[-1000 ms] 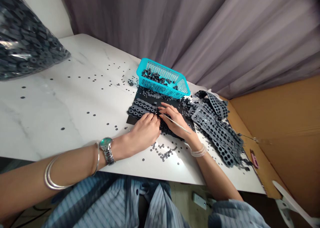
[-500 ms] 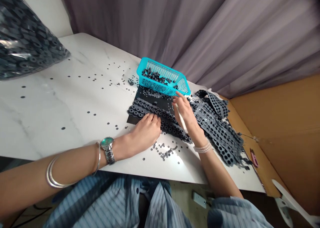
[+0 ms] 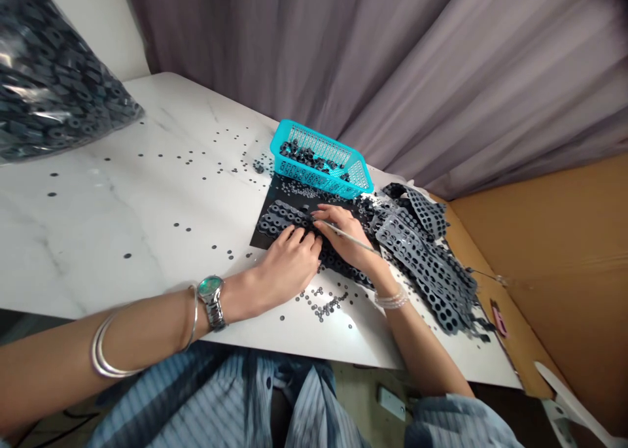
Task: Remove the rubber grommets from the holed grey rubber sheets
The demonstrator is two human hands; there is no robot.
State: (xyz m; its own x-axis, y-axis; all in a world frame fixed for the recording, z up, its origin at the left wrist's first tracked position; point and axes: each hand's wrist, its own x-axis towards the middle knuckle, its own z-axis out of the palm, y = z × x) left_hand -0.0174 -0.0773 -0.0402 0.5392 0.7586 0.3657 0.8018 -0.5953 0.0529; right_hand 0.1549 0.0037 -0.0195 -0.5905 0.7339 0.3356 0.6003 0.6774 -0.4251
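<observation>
A dark grey foam-like sheet of joined rings [image 3: 279,222] lies on a black mat [image 3: 259,238] in front of me. My left hand [image 3: 293,265] is closed on the sheet's near edge, its fingertips curled over the rings. In my right hand [image 3: 346,235] a thin whitish stick [image 3: 354,241] is pinched like a pen. Its tip is hidden among the fingers, close over the sheet beside my left fingertips. Small dark discs [image 3: 328,304] lie scattered on the table below the sheet.
Behind the mat stands a turquoise basket [image 3: 366,188] with loose dark rings inside. Punched-out grey sheets [image 3: 426,265] are heaped at the right, near a pink cutter [image 3: 499,318] and cardboard [image 3: 549,258]. A clear bag of dark pieces [image 3: 59,88] fills the upper left.
My right hand has come down and left from near the basket to the ring sheet, the stick still in it. My left hand stays on the sheet.
</observation>
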